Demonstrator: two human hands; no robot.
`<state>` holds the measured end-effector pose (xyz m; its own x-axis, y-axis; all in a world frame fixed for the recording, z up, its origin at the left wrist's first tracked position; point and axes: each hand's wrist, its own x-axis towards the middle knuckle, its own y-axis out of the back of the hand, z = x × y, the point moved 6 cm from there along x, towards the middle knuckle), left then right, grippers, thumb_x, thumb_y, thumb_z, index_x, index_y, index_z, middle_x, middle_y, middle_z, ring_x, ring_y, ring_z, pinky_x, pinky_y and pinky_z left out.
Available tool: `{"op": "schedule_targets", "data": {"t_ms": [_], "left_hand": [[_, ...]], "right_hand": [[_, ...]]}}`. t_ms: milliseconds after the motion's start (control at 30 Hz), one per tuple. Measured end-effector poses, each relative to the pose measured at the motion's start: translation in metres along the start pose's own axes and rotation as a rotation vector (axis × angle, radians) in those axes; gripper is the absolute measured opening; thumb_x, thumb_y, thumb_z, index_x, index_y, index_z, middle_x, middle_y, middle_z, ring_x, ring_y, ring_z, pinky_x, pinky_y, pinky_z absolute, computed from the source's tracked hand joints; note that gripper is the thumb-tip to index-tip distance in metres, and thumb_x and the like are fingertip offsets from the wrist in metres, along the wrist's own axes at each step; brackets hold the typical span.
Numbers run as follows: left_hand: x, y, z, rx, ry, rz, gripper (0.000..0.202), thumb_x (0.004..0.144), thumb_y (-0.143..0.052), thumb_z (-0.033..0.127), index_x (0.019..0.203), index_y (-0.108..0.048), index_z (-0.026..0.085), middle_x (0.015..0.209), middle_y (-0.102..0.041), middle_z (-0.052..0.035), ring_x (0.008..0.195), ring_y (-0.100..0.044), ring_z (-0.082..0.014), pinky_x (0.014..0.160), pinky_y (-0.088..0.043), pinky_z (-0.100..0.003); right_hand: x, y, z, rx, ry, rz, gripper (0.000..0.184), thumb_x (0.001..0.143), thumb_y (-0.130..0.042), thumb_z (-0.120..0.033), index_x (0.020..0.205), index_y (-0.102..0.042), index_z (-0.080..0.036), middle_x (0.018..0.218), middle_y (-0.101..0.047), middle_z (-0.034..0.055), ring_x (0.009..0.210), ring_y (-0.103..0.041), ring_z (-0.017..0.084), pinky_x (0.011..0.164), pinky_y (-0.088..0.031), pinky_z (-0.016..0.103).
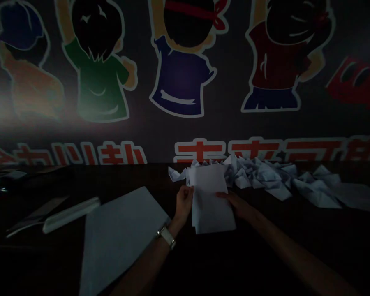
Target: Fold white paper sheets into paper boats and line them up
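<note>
A folded sheet of white paper [212, 201] is held up between my two hands above the dark table. My left hand [184, 200], with a pale-strapped watch [166, 237] on its wrist, pinches the sheet's left edge. At the right edge my right hand [234, 202] grips the same paper, fingers lying across its face. Layers show at the lower left corner, slightly out of line. Close behind the sheet lies a heap of folded paper boats [259, 174], partly hidden by it.
Flat white sheets [117, 234] lie left of my left arm. Beyond them are a long pale object [70, 214] and dark, shiny items [6, 183] too dim to name. A flatter white paper [360, 196] lies far right. Behind the table stands a wall [142, 82] with cartoon figures.
</note>
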<state>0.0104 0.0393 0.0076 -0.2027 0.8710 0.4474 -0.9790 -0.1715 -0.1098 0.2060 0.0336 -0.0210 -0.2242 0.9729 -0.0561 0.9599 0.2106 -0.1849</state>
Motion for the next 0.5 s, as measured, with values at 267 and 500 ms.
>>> {"op": "schedule_targets", "data": {"t_ms": [267,500], "left_hand": [[-0.012,-0.009,0.042,-0.113,-0.074,-0.101,0.038,0.076,-0.055,0.048,0.096,-0.054,0.016,0.074,-0.059,-0.0016,0.069,-0.055,-0.0139,0.062,-0.043,-0.022],[-0.015,-0.009,0.055,0.036,-0.173,-0.126,0.035,0.082,-0.047,0.047,0.078,-0.058,0.014,0.068,-0.055,-0.0003,0.061,-0.048,-0.0110,0.054,-0.038,-0.020]], "right_hand": [[-0.004,0.001,-0.013,0.031,0.118,-0.023,0.039,0.058,-0.075,-0.026,0.095,-0.065,-0.017,0.093,-0.071,0.0075,0.086,-0.065,0.028,0.082,-0.048,0.042],[-0.015,-0.010,-0.022,0.001,0.153,-0.053,0.042,0.057,-0.076,-0.025,0.096,-0.064,-0.016,0.095,-0.070,0.0084,0.087,-0.064,0.029,0.080,-0.048,0.044]]}}
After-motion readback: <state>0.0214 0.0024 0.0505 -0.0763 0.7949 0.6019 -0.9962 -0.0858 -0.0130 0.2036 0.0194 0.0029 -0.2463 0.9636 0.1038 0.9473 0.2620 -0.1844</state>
